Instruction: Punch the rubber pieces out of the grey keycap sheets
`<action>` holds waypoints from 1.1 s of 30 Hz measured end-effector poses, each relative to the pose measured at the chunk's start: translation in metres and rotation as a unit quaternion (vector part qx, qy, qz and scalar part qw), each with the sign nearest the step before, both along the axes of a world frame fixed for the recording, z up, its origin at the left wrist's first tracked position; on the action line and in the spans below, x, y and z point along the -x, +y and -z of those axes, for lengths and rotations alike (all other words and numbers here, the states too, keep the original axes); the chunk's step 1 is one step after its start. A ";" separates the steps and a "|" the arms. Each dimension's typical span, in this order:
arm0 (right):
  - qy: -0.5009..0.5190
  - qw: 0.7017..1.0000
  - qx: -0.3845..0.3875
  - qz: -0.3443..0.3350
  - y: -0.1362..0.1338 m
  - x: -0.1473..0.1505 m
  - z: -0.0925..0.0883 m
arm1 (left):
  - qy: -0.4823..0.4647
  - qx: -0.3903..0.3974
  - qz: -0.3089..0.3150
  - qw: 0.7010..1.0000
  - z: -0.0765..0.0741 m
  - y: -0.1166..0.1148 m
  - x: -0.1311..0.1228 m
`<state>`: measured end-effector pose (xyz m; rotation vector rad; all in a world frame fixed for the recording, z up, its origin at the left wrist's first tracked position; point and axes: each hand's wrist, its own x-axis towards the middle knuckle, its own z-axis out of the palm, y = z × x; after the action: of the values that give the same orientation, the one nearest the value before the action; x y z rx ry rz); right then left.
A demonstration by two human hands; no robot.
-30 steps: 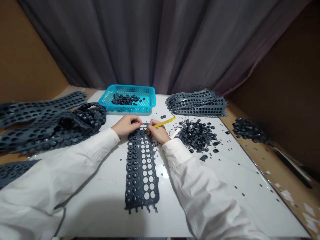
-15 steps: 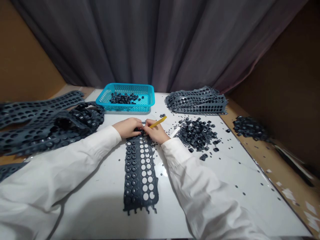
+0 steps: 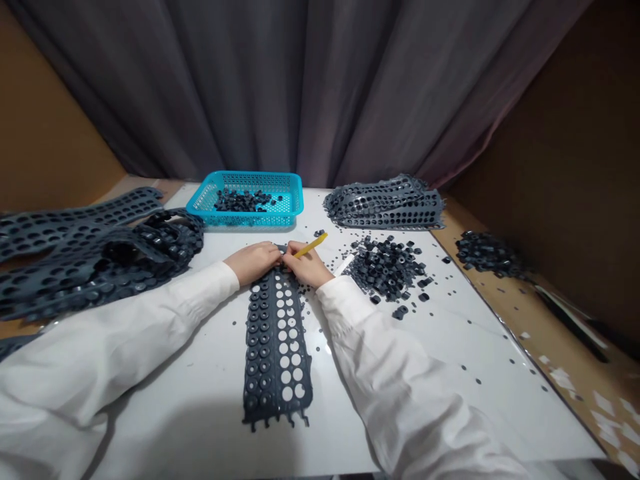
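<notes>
A dark grey rubber sheet (image 3: pixel 277 347) lies lengthwise on the white table (image 3: pixel 440 373) in front of me; its right columns are punched-out holes, its left columns still carry round parts. My left hand (image 3: pixel 254 260) presses with curled fingers on the sheet's far end. My right hand (image 3: pixel 309 268) is closed round a yellow stick tool (image 3: pixel 311 245), its tip at the sheet's far end beside my left fingers. Both arms are in white sleeves.
A blue basket (image 3: pixel 247 199) with black parts stands at the back. A loose pile of black parts (image 3: pixel 387 267) lies right of my hands, a stack of emptied sheets (image 3: pixel 385 203) behind it. More sheets (image 3: pixel 95 250) are heaped at left. Another part pile (image 3: pixel 487 255) sits on the brown surface at right.
My hands have drawn closer together at the sheet's far end. The yellow tool has swung to a steeper angle. The view has shifted slightly.
</notes>
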<state>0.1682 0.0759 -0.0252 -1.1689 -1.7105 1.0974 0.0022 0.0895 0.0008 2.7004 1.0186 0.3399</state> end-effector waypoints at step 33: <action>0.106 0.989 0.102 0.032 0.002 -0.003 0.010 | -0.408 0.428 -0.178 0.786 -0.023 -0.043 0.011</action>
<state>0.1715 0.0784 -0.0348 -1.1758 -1.4141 1.3303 -0.0086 0.0464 0.0234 1.3072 1.0157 0.7843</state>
